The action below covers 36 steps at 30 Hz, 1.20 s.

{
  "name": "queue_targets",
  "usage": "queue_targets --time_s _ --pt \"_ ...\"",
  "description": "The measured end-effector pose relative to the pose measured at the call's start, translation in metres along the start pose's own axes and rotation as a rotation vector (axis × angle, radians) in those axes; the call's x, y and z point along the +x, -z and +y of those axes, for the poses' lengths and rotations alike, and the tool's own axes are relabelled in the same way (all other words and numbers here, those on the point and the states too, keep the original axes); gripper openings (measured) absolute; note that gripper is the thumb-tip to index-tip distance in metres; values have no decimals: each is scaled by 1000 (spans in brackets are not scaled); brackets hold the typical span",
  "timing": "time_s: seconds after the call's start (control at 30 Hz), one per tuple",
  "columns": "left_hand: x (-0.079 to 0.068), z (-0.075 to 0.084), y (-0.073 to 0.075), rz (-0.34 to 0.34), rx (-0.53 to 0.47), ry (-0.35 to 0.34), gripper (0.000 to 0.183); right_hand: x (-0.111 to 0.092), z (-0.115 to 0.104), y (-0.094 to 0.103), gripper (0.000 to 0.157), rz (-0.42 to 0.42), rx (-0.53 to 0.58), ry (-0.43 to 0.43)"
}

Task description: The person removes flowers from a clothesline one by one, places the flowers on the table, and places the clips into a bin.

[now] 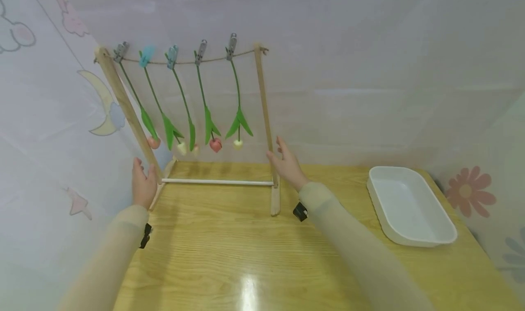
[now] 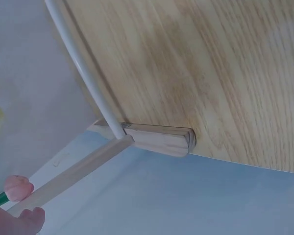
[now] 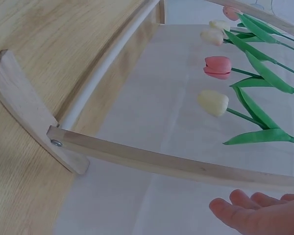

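Note:
A wooden rack stands on the table, with a left post, a right post and a white crossbar low between them. From its twine several artificial tulips, such as the red tulip, hang head down in clothespins. My left hand is beside the lower left post, fingers extended; whether it touches cannot be told. Near the right post is my right hand, its fingers loosely extended. The right wrist view shows a small gap between those fingertips and the wood.
A white plastic tray sits on the right side of the wooden table. Patterned cloth hangs behind the rack and along the left side. The rack's right foot points toward the front of the table.

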<state>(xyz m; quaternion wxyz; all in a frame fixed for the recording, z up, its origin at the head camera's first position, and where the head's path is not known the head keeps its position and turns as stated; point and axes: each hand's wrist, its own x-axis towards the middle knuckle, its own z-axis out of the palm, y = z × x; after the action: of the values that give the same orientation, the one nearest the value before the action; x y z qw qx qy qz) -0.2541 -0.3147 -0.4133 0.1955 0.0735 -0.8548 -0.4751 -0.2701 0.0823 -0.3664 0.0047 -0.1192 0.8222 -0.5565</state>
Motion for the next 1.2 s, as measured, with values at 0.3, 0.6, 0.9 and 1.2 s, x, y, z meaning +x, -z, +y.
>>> queue_targets --time_s 0.3,0.6,0.9,1.2 --pt "24 15 7 69 -6 -4 58 18 -9 -2 69 58 12 -21" --pt "37 20 15 84 -37 64 60 24 -8 -4 70 40 27 -39" --pt "43 14 14 19 -43 98 61 33 -2 -2 70 40 20 -68" --pt "56 24 22 -21 52 97 64 40 -12 -2 68 32 15 -41"
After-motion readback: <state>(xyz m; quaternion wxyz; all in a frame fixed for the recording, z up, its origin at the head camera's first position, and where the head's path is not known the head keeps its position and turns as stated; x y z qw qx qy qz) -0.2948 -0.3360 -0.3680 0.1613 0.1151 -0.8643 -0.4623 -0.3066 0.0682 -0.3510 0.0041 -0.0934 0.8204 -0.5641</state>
